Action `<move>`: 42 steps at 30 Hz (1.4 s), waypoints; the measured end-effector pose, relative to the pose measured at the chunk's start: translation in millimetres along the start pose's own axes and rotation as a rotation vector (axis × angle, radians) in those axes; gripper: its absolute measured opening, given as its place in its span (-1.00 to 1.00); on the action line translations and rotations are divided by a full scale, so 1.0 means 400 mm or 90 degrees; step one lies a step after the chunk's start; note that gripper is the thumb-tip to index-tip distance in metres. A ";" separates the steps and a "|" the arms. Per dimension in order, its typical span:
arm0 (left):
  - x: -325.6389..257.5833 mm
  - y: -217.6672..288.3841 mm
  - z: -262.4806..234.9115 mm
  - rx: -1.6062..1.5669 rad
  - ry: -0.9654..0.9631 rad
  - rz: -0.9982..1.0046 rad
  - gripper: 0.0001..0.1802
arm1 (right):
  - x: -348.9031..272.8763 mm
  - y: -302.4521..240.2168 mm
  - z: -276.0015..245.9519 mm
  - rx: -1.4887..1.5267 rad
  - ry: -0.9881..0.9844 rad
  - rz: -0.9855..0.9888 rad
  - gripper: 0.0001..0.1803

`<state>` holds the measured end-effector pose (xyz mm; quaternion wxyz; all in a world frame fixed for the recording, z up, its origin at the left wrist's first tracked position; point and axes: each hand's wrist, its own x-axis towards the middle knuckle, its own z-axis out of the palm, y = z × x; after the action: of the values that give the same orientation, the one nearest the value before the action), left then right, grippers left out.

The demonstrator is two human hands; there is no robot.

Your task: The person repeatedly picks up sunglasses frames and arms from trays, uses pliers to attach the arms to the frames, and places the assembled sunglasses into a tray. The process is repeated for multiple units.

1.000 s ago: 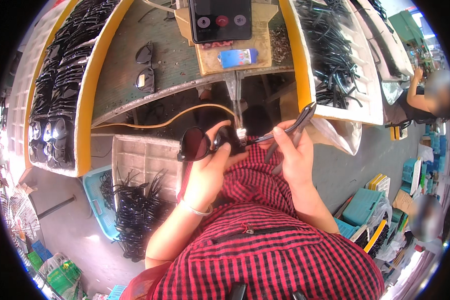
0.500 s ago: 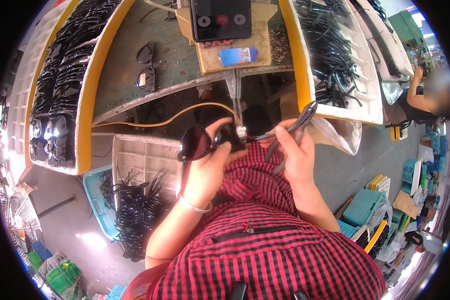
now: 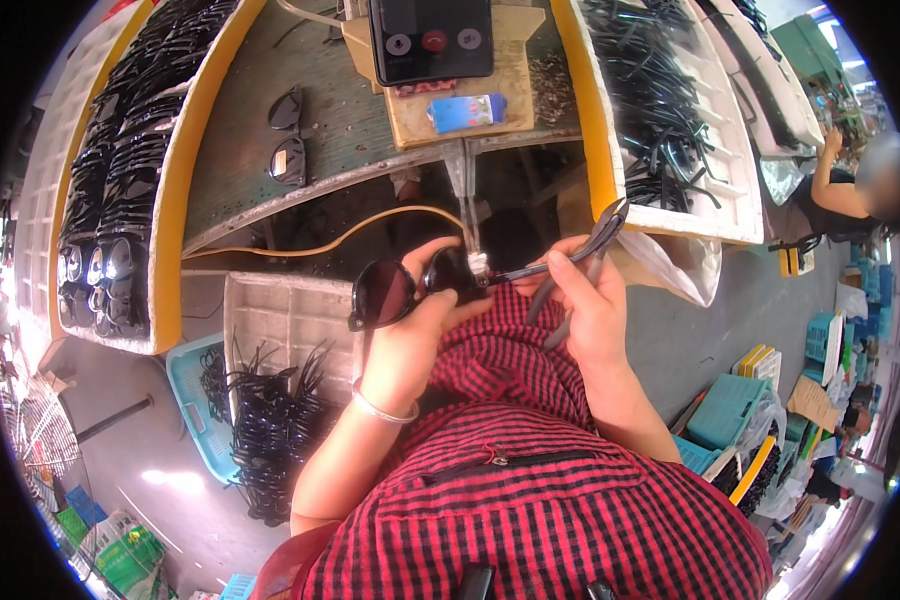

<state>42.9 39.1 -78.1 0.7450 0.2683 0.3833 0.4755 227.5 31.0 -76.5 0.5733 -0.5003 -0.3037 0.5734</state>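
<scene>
My left hand [image 3: 408,345] grips a pair of dark sunglasses [image 3: 382,294] by the front, with the lenses turned up toward me. A thin black temple arm [image 3: 518,273] runs from the right end of the front to my right hand [image 3: 595,310]. There the thumb and fingers pinch the far part of it. The same hand also holds black-handled pliers [image 3: 600,243], their jaws pointing up and away to the right. A metal rod with a white tip [image 3: 478,263] hangs from the bench edge, right by the sunglasses. My fingers partly hide the second lens.
On the bench [image 3: 230,170] lies another pair of sunglasses [image 3: 288,160], near a phone [image 3: 432,45] and a blue packet [image 3: 466,112]. Foam trays hold sunglasses [image 3: 120,200] at left and black temples [image 3: 660,120] at right. More temples [image 3: 270,430] lie low left. A person [image 3: 850,190] sits far right.
The view has shifted slightly. My left hand and the sunglasses sit a little farther left and lower in the picture; both hands keep the same hold.
</scene>
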 end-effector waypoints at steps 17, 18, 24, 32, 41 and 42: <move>0.002 0.008 0.001 0.000 -0.003 -0.010 -0.47 | -0.002 0.000 0.000 0.011 0.005 0.008 -0.84; 0.002 0.008 0.000 0.000 -0.004 -0.009 -0.47 | -0.001 0.000 0.000 0.014 0.003 0.009 -0.84; 0.005 0.004 -0.001 -0.004 -0.002 -0.014 -0.48 | -0.001 -0.001 -0.008 0.016 0.012 0.030 -0.84; 0.007 0.002 -0.005 -0.027 0.003 -0.031 -0.49 | 0.000 0.005 -0.018 0.011 0.035 0.056 -0.84; -0.018 -0.036 -0.055 -0.249 -0.008 -0.182 -0.51 | -0.027 0.035 -0.046 0.106 0.030 0.161 -0.84; -0.027 -0.037 -0.064 -0.288 -0.028 -0.206 -0.51 | -0.034 0.033 -0.049 0.130 0.021 0.181 -0.84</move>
<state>26.3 24.2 -100.2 0.8603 0.0406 0.2893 0.4178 238.6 11.3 -91.7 0.5392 -0.4864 -0.1608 0.6684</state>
